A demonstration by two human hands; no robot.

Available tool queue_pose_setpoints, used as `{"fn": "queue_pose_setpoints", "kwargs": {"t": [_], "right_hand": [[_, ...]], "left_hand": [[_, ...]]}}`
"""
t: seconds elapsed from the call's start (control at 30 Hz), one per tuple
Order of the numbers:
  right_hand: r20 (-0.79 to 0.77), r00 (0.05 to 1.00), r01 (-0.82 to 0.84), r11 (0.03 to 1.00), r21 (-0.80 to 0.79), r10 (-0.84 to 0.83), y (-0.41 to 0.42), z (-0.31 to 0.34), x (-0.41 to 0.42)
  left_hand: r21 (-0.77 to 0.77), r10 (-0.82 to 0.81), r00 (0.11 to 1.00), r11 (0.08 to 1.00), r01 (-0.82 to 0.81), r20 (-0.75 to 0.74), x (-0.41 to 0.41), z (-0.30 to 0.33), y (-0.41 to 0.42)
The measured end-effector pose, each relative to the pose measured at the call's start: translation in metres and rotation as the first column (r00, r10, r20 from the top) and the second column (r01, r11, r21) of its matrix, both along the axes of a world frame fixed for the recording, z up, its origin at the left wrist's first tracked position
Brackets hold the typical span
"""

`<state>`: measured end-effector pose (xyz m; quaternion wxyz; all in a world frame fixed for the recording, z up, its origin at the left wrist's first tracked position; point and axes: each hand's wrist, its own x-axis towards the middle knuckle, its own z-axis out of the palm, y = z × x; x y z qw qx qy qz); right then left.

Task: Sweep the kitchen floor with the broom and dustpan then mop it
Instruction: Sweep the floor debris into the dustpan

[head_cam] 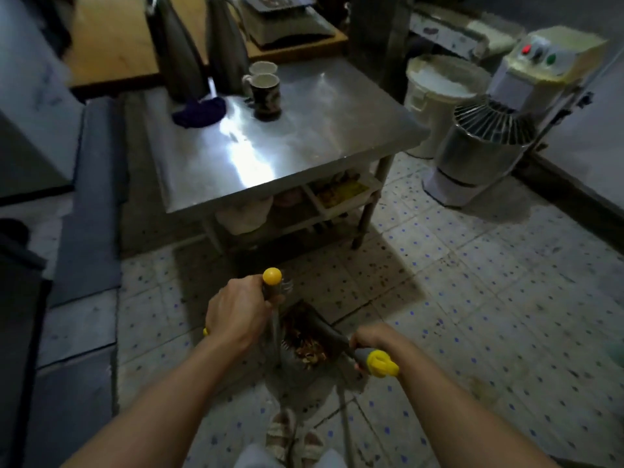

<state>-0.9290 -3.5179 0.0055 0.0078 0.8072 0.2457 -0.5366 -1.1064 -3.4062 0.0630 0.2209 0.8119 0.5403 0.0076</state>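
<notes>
My left hand (236, 312) is wrapped around the top of the broom handle (272, 282), which ends in a yellow knob. The grey shaft runs straight down from it toward the floor. My right hand (369, 339) grips the grey and yellow handle (376, 361) of the dustpan (305, 336). The dark pan sits just right of the broom shaft and holds a heap of brown scraps and dry leaves. My two sandalled feet (293, 440) stand right below it on the tiled floor (472, 298).
A steel table (304, 136) with mugs, a purple cloth and two metal flasks stands ahead; its lower shelf holds trays. A dough mixer (499, 130) and a white bucket (435, 92) stand at the right. Dark counters run along the left. Small specks dot the tiles near the table leg.
</notes>
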Motion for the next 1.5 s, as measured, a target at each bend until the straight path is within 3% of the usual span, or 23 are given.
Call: {"fn": "queue_pose_setpoints", "kwargs": {"t": [0.1,0.3,0.47,0.7,0.87,1.07,1.2,1.27,1.5], "right_hand": [[0.051,0.984,-0.169,0.986,-0.006,0.169,0.015,0.004,-0.020],[-0.054,0.987,-0.151,0.986,0.065,0.154,0.047,0.001,-0.066],[-0.078,0.957,-0.273,0.959,0.070,0.278,0.074,0.007,-0.112],[0.055,0.815,-0.579,0.814,0.054,0.576,0.110,0.008,-0.179],[0.061,0.848,-0.529,0.848,0.041,0.526,0.135,0.013,-0.228],[-0.035,0.901,-0.428,0.901,0.073,0.432,0.181,0.001,-0.277],[0.019,0.818,-0.574,0.815,0.080,0.575,0.216,0.007,-0.305],[0.039,0.841,-0.541,0.833,0.120,0.540,0.234,0.015,-0.319],[0.114,0.775,-0.632,0.764,0.127,0.622,0.305,0.015,-0.343]], "left_hand": [[0.001,0.106,0.994,0.994,-0.106,-0.033,-0.027,0.004,0.000],[0.009,0.281,0.958,0.960,-0.281,-0.062,-0.084,0.013,0.001],[0.027,0.375,0.925,0.927,-0.374,-0.065,-0.133,0.016,0.007],[0.042,0.436,0.896,0.900,-0.434,-0.085,-0.194,0.013,0.028],[0.042,0.476,0.872,0.879,-0.474,-0.117,-0.241,0.013,0.054],[0.065,0.504,0.855,0.864,-0.500,-0.125,-0.296,0.013,0.094],[0.071,0.535,0.837,0.845,-0.530,-0.115,-0.325,0.017,0.124],[0.079,0.550,0.830,0.835,-0.544,-0.095,-0.338,0.017,0.140],[0.104,0.602,0.798,0.795,-0.598,-0.009,-0.367,0.020,0.198]]}}
